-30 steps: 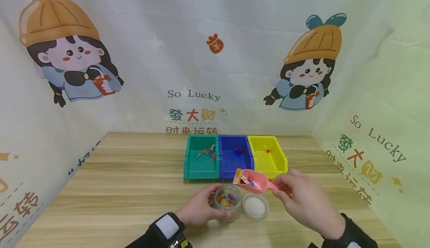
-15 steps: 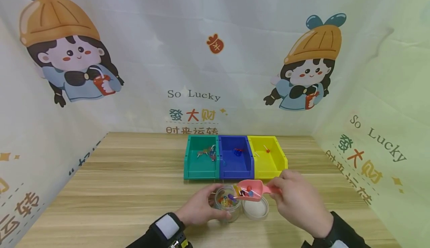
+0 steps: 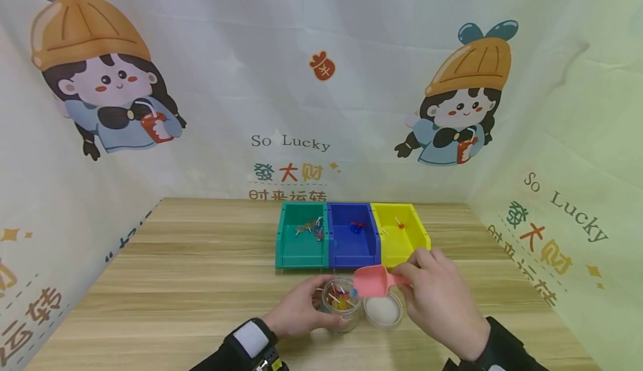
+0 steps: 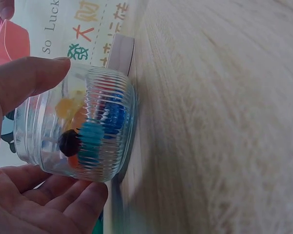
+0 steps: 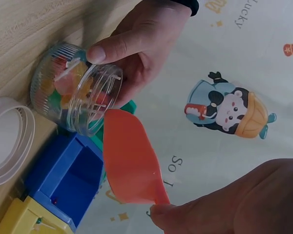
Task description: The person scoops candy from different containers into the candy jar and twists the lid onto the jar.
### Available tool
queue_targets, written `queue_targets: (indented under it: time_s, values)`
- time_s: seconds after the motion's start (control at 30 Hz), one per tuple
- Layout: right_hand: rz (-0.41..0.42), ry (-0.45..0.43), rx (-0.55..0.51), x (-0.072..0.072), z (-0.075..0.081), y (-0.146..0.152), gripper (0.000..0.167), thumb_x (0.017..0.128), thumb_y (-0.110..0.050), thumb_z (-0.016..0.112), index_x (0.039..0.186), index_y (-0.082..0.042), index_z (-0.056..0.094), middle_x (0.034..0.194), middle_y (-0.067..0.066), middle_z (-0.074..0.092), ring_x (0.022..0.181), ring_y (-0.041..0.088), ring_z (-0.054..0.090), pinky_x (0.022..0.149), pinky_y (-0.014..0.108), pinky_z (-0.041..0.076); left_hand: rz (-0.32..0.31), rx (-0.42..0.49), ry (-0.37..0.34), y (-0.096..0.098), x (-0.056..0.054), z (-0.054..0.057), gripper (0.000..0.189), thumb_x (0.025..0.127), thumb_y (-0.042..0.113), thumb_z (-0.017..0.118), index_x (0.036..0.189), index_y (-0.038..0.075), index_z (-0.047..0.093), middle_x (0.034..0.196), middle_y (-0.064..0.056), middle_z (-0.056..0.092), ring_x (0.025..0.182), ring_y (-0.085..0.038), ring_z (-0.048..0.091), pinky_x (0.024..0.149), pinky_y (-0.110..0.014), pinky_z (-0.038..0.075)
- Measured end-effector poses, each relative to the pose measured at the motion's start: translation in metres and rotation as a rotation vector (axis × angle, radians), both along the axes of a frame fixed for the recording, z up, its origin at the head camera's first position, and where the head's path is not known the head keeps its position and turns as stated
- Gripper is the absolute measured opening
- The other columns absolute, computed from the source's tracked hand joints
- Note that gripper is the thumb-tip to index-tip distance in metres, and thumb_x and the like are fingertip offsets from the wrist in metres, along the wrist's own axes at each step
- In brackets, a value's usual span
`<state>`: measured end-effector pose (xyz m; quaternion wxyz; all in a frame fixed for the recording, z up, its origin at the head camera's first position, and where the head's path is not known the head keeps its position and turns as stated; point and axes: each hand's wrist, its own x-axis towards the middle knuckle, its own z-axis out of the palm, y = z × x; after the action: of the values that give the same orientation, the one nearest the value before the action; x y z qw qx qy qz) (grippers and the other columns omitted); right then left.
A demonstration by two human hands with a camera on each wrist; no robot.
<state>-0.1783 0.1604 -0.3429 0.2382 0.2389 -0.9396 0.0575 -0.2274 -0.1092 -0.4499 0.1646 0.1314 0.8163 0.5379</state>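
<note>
My left hand (image 3: 301, 311) holds a clear ribbed glass jar (image 4: 107, 151) upright on the table, thumb on one side and fingers on the other. Inside show small lollipop-like pieces (image 3: 341, 302) in several colours, some with white sticks. My right hand (image 3: 442, 298) pinches the handle of a pink scoop (image 3: 370, 282). The scoop is tipped, its front edge right at the jar's mouth and its underside showing in the head view. A blue piece (image 3: 354, 293) shows at that edge. Beside the jar lies a round white lid (image 3: 383, 311).
Behind the jar stand three joined bins: green (image 3: 301, 260), blue (image 3: 354, 260) and yellow (image 3: 394, 259). Each has a few small pieces in it. A printed cloth (image 3: 231, 81) hangs at the back and sides of the wooden table (image 3: 201, 259).
The right hand has brought the scoop down to the jar and tipped it. Its colourful pieces have gone into the jar, which looks fuller. The left hand has stayed put.
</note>
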Motion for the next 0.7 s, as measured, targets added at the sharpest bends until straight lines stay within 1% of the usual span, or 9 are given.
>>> queue_targets:
  time_s: [0.1,0.23,0.4,0.7]
  values:
    - [-0.005,0.004,-0.004,0.0,0.001,0.0,0.018,0.084,-0.013,0.096,0.097,-0.015,0.084,0.085,-0.004,0.06,0.083,0.016,0.045,0.074,0.031,0.041,0.004,-0.007,0.003,0.001,0.0,0.0,0.083,0.085,0.02,0.096,0.156,0.009,0.056,0.144,-0.011,0.067,0.136,-0.039,0.064,0.12,-0.062,0.051]
    - [-0.014,-0.002,-0.017,0.001,0.001,0.001,0.018,0.084,-0.013,0.096,0.097,-0.014,0.084,0.086,-0.004,0.06,0.083,0.016,0.045,0.074,0.032,0.041,0.008,-0.015,-0.009,0.001,-0.001,0.0,0.084,0.085,0.021,0.096,0.157,0.01,0.055,0.145,-0.011,0.066,0.137,-0.039,0.064,0.12,-0.061,0.051]
    - [-0.022,-0.01,-0.036,0.0,0.0,0.004,0.019,0.084,-0.012,0.096,0.098,-0.014,0.084,0.086,-0.004,0.06,0.085,0.017,0.048,0.076,0.033,0.044,0.012,-0.022,-0.02,0.001,-0.001,-0.001,0.084,0.085,0.023,0.096,0.157,0.011,0.055,0.146,-0.011,0.066,0.138,-0.039,0.063,0.121,-0.061,0.05]
    - [-0.005,0.002,-0.075,-0.003,-0.005,0.011,0.018,0.084,-0.011,0.095,0.098,-0.014,0.084,0.086,-0.004,0.061,0.086,0.016,0.05,0.077,0.035,0.047,0.004,-0.015,-0.023,0.001,-0.002,0.0,0.082,0.086,0.024,0.096,0.156,0.01,0.055,0.145,-0.011,0.066,0.137,-0.038,0.063,0.121,-0.06,0.05]
